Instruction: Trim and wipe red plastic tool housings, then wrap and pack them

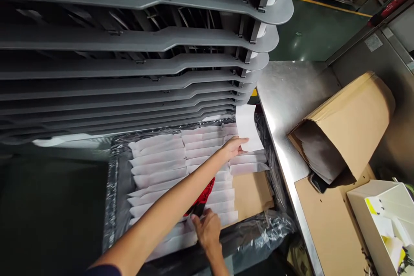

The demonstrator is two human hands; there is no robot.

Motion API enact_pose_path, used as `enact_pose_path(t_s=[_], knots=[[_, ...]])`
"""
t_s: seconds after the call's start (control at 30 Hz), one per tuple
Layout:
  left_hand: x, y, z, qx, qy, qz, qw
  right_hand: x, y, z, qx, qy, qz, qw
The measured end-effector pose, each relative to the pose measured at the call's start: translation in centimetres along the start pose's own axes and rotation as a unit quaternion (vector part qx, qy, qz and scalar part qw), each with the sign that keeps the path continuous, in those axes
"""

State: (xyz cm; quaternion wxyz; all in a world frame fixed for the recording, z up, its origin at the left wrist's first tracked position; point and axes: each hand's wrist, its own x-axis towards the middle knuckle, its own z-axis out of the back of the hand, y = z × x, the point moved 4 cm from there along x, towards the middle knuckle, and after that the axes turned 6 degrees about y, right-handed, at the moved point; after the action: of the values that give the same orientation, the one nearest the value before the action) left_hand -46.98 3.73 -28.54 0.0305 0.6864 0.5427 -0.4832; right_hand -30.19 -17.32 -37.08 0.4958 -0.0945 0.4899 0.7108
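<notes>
Between the thumb and fingers of my left hand (235, 146) is a white paper-like sheet or sleeve (248, 125), raised above the far right of the box. My right hand (208, 228), nearer to me, grips a red-and-black part (203, 197); my left forearm crosses in front and hides some of it. Below both hands, rows of flat white-wrapped pieces (158, 155) stand close together in a box lined with dark plastic (110, 207). Brown cardboard (252, 194) shows in the right row, at the near end.
Grey stacked rack shelves (139, 39) overhang the far side. On the right stands a steel table (284, 95) bearing an open cardboard carton (352, 125) with white sheets inside, a flat cardboard piece (330, 220), and a white bin (359, 207) with scraps.
</notes>
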Motion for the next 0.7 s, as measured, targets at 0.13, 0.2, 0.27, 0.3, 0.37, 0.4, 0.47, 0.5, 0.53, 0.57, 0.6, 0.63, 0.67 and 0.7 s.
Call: enact_pose_path(t_s=[0.13,0.2,0.27,0.3,0.37,0.4,0.47,0.5,0.53,0.57,0.6,0.63,0.67,0.7], knots=[[-0.4,0.5,1.2,-0.018,-0.016,-0.002,1.0,0.5,-1.1,-2.9,-0.025,-0.02,-0.067,0.997],[-0.4,0.9,1.3,-0.022,-0.019,-0.005,1.0,0.6,-1.3,-2.9,-0.015,-0.028,-0.073,0.997],[-0.2,1.5,1.1,-0.021,-0.019,-0.008,1.0,0.1,-1.4,-2.3,0.01,-0.032,-0.064,0.997],[-0.1,1.9,0.9,-0.019,-0.018,-0.009,1.0,-0.4,-1.4,-1.7,0.027,-0.031,-0.055,0.998],[0.2,2.7,0.3,-0.011,-0.016,-0.01,1.0,-1.9,-1.6,0.2,0.061,-0.028,-0.037,0.997],[0.3,3.2,-0.1,-0.006,-0.015,-0.012,1.0,-2.9,-1.8,1.4,0.079,-0.029,-0.03,0.996],[0.6,4.3,-0.8,0.001,-0.011,-0.021,1.0,-4.9,-2.3,4.7,0.122,-0.047,-0.026,0.991],[0.8,4.9,-1.2,0.004,-0.008,-0.027,1.0,-5.9,-2.6,6.6,0.142,-0.069,-0.028,0.987],[0.9,5.5,-1.6,0.006,-0.007,-0.034,0.999,-6.9,-2.8,8.6,0.157,-0.099,-0.034,0.982],[1.0,6.2,-2.0,0.008,-0.006,-0.04,0.999,-7.7,-3.1,10.6,0.165,-0.135,-0.045,0.976],[1.1,6.8,-2.3,0.011,-0.006,-0.046,0.999,-8.4,-3.3,12.5,0.163,-0.172,-0.057,0.97],[1.2,7.4,-2.5,0.014,-0.007,-0.051,0.999,-8.9,-3.4,14.1,0.152,-0.205,-0.071,0.964],[1.3,8.0,-2.8,0.016,-0.008,-0.057,0.998,-9.2,-3.4,15.5,0.14,-0.229,-0.083,0.96],[1.3,8.4,-3.0,0.019,-0.006,-0.063,0.998,-9.3,-3.4,16.6,0.13,-0.245,-0.092,0.956]])
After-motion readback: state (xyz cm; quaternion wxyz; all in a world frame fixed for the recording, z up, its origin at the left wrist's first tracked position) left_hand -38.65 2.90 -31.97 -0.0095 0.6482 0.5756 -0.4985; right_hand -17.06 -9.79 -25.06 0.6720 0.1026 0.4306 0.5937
